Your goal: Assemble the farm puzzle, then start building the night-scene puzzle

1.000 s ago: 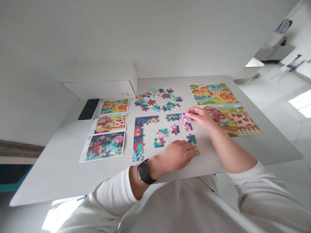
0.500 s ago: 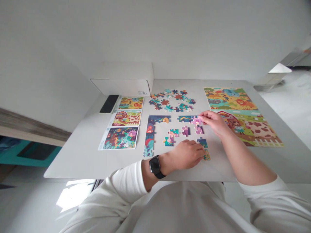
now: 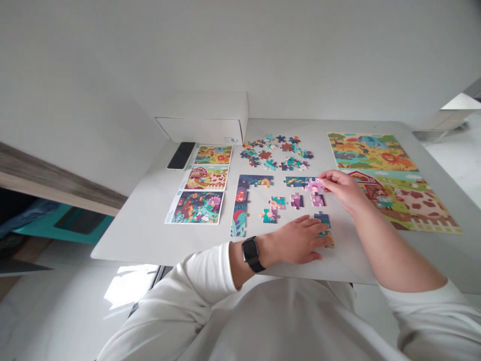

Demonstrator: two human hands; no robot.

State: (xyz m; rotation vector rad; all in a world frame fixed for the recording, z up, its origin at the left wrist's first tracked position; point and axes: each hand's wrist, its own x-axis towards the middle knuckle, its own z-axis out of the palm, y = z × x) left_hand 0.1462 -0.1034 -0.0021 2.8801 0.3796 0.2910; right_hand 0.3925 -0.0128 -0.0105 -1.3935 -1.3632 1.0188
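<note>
Thumb and fingers of my right hand [image 3: 343, 190] are closed on the right edge of a purple puzzle piece [image 3: 311, 184], which lies against a dark blue strip of pieces [image 3: 295, 181]. Just below it is another purple piece [image 3: 318, 200]. My left hand [image 3: 300, 239], with a black watch on its wrist, lies palm down with fingers spread. Its fingertips rest on a blue and yellow pair of joined pieces [image 3: 322, 218], partly covering them. To the left are a loose purple piece [image 3: 296, 201], a small joined cluster [image 3: 274, 209] and an L-shaped joined border [image 3: 240, 205].
Loose puzzle pieces [image 3: 276, 152] are heaped at the back. On the left lie a picture sheet [image 3: 178, 207] and a phone [image 3: 181, 156], before a white box [image 3: 203, 129]. Two assembled puzzles, a savanna [image 3: 372, 151] and a farm [image 3: 406, 200], lie at the right.
My left hand's fingers have spread from a curled position over the blue and yellow pieces. My right hand stays at the purple piece. The whole view has shifted slightly.
</note>
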